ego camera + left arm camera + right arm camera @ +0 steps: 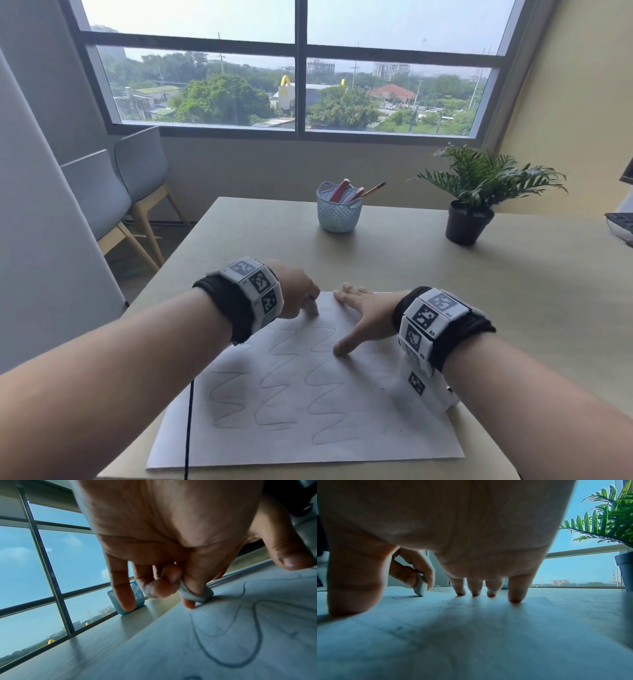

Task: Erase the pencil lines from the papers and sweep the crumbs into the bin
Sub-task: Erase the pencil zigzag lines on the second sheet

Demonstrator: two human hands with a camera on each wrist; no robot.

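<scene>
A: Looking down from the head view, the left hand [297,291] pinches a small white eraser [312,307] and sets it on the paper [359,435] near the far edge. The right hand [366,313] lies flat with fingers spread, thumb out, pinning the sheet to the table [513,274]. Most of the wavy pencil lines [284,387] are untouched.

B: So what might go wrong?

A: I judge the near half of the sheet is held by nothing; a hard stroke toward the body could buckle or crease it. No bin shows here either, unless the blue basket [338,210] of pens counts, and it is well apart from the paper.

B: And the left wrist view?

A: The thumb and first fingers [188,602] clamp the eraser by its upper part, its lower edge touching the paper right at a pencil line; the little finger hangs free. Gripped that shallowly, it could roll out of the pinch under pressure, I think.

B: The right wrist view?

A: Four fingertips [515,599] and the thumb press the sheet, spread wide, with the eraser [420,588] just beside the thumb. If strokes run toward that hand, the eraser may bump it, or smear graphite under the palm. I see no crumbs clearly yet.
</scene>
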